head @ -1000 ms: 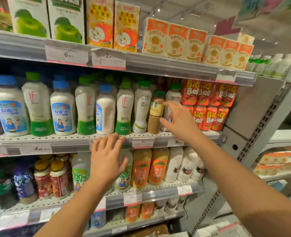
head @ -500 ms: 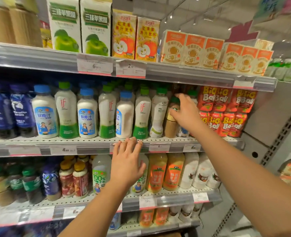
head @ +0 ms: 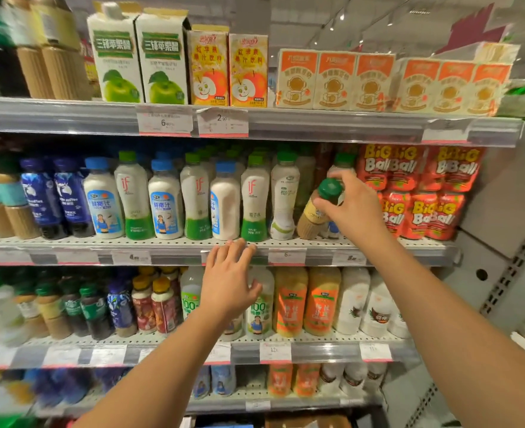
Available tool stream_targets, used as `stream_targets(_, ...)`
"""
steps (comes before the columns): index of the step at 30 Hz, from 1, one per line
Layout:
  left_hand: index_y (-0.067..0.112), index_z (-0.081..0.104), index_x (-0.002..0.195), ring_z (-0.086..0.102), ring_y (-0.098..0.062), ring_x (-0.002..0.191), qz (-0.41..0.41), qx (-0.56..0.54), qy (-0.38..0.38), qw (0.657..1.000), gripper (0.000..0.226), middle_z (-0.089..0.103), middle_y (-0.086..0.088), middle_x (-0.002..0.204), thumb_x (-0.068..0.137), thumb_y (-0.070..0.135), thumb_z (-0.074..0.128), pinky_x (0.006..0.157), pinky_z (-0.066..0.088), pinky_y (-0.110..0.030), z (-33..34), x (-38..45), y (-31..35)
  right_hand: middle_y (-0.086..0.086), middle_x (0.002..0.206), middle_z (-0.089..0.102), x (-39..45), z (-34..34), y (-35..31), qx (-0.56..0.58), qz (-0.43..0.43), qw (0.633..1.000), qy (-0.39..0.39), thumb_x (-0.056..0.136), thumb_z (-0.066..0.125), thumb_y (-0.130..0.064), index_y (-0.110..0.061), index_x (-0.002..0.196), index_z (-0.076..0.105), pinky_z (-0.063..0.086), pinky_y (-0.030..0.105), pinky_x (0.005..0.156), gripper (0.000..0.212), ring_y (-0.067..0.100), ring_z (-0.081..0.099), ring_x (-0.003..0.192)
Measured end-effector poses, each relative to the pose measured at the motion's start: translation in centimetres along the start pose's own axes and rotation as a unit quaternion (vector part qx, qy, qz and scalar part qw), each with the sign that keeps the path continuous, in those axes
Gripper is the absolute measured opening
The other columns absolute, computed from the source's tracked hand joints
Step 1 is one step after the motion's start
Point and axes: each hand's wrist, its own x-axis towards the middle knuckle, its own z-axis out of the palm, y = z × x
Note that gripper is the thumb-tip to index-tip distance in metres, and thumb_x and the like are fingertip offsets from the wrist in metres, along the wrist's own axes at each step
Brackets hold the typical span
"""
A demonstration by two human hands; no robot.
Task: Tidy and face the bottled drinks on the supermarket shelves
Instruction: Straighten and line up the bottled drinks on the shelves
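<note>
Gripping a small brown coffee bottle (head: 315, 213) w/ green cap, the right hand (head: 355, 208) is curling fingers and thumb round its neck and cap; bottle is tilting, top leaning right, base sitting on the middle shelf (head: 162, 247) just right of the white coconut-water bottle (head: 284, 199). Red "Big Ball" pouches (head: 421, 193) are hanging just right of that hand. Left hand (head: 228, 284) is holding nothing, fingers straight & together, fingertips reaching the middle shelf's front edge, below the green-capped "if" bottle (head: 254, 199). White bottles w/ blue and green caps are lining the shelf left of the coffee bottle. Juice cartons (head: 162, 60) are standing on the shelf above; orange bottles (head: 307, 301) on the one below.
</note>
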Motion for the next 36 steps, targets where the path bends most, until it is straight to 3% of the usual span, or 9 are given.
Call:
stream_targets(3, 0.03, 0.028, 0.153, 0.02, -0.026, 0.151, -0.008, 0.0, -0.047, 0.999, 0.078, 0.027, 0.0, 0.162, 0.086, 0.055, 0.058, 0.124, 0.017, -0.048, -0.6, 0.1, 0.3, 0.003, 0.106, 0.062, -1.7, -0.3, 1.2, -0.004, -0.003, 1.0, -0.011, 0.081, 0.082, -0.04, -0.018, 0.114, 0.067, 0.048, 0.037, 0.081, 0.043, 0.026, 0.06, 0.098)
stream_targets(7, 0.028, 0.026, 0.158, 0.012, -0.023, 0.155, -0.014, -0.02, -0.086, 0.996, 0.077, 0.018, 0.001, 0.168, 0.092, 0.048, 0.06, 0.125, 0.014, -0.046, -1.9, -0.8, 0.9, -0.006, 0.099, 0.059, -3.8, -1.4, 1.8, 0.049, 0.002, 0.998, 0.046, 0.08, 0.084, -0.038, -0.02, 0.112, 0.067, 0.036, 0.029, 0.076, 0.04, 0.016, 0.053, 0.091)
stream_targets(11, 0.027, 0.04, 0.151, 0.032, -0.024, 0.146, -0.02, -0.059, -0.113, 0.992, 0.063, 0.035, 0.001, 0.161, 0.092, 0.04, 0.06, 0.118, 0.034, -0.042, -2.3, -4.5, 2.0, -0.005, 0.1, 0.066, -5.4, -2.3, 1.4, 0.096, -0.013, 0.994, 0.046, 0.08, 0.084, -0.044, -0.021, 0.111, 0.068, 0.048, 0.036, 0.078, 0.042, 0.018, 0.06, 0.091)
stream_targets(14, 0.028, 0.055, 0.138, 0.058, -0.021, 0.122, -0.034, -0.069, -0.193, 0.978, 0.047, 0.059, 0.004, 0.141, 0.094, 0.043, 0.057, 0.097, 0.052, -0.04, -1.6, -7.5, 1.8, -0.003, 0.1, 0.068, -7.2, -1.8, 0.8, 0.118, -0.015, 0.993, 0.001, 0.079, 0.083, -0.047, -0.021, 0.107, 0.069, 0.048, 0.035, 0.077, 0.041, 0.018, 0.061, 0.091)
stream_targets(17, 0.028, 0.06, 0.131, 0.066, -0.02, 0.102, -0.036, -0.074, -0.285, 0.955, 0.041, 0.07, 0.003, 0.123, 0.095, 0.046, 0.057, 0.089, 0.056, -0.038, -0.7, -10.2, 1.0, -0.01, 0.097, 0.067, -9.1, -0.6, 0.5, 0.156, 0.002, 0.986, -0.057, 0.077, 0.083, -0.052, -0.025, 0.103, 0.069, 0.056, 0.04, 0.076, 0.04, 0.017, 0.065, 0.087)
stream_targets(21, 0.029, 0.063, 0.128, 0.065, -0.021, 0.105, -0.053, -0.077, -0.35, 0.932, 0.04, 0.071, 0.004, 0.12, 0.093, 0.047, 0.059, 0.087, 0.054, -0.036, 0.3, -12.9, -0.7, -0.012, 0.091, 0.07, -11.1, 1.5, 0.5, 0.16, 0.009, 0.981, -0.108, 0.075, 0.081, -0.059, -0.03, 0.097, 0.07, 0.057, 0.043, 0.078, 0.038, 0.012, 0.065, 0.086)
stream_targets(28, 0.027, 0.065, 0.116, 0.065, -0.021, 0.095, -0.1, -0.098, -0.361, 0.922, 0.04, 0.072, 0.005, 0.111, 0.088, 0.054, 0.053, 0.077, 0.053, -0.035, -0.5, -18.0, -6.2, -0.008, 0.093, 0.07, -12.8, 6.6, -2.7, 0.155, 0.001, 0.974, -0.165, 0.072, 0.081, -0.062, -0.03, 0.097, 0.071, 0.055, 0.042, 0.081, 0.042, 0.021, 0.065, 0.091)
stream_targets(32, 0.027, 0.066, 0.115, 0.066, -0.025, 0.098, -0.124, -0.088, -0.363, 0.919, 0.037, 0.072, 0.002, 0.111, 0.088, 0.049, 0.053, 0.082, 0.055, -0.042, -1.5, -19.9, -10.2, -0.013, 0.088, 0.069, -13.3, 10.1, -5.4, 0.165, -0.003, 0.967, -0.196, 0.072, 0.081, -0.063, -0.033, 0.091, 0.069, 0.053, 0.04, 0.078, 0.038, 0.019, 0.064, 0.09)
stream_targets(36, 0.025, 0.067, 0.106, 0.065, -0.024, 0.091, -0.134, -0.103, -0.341, 0.925, 0.03, 0.073, 0.001, 0.103, 0.088, 0.046, 0.055, 0.076, 0.055, -0.04, -2.0, -20.3, -14.5, -0.01, 0.093, 0.071, -13.7, 13.3, -7.8, 0.16, 0.003, 0.965, -0.208, 0.068, 0.078, -0.071, -0.034, 0.094, 0.07, 0.052, 0.039, 0.081, 0.046, 0.025, 0.063, 0.096)
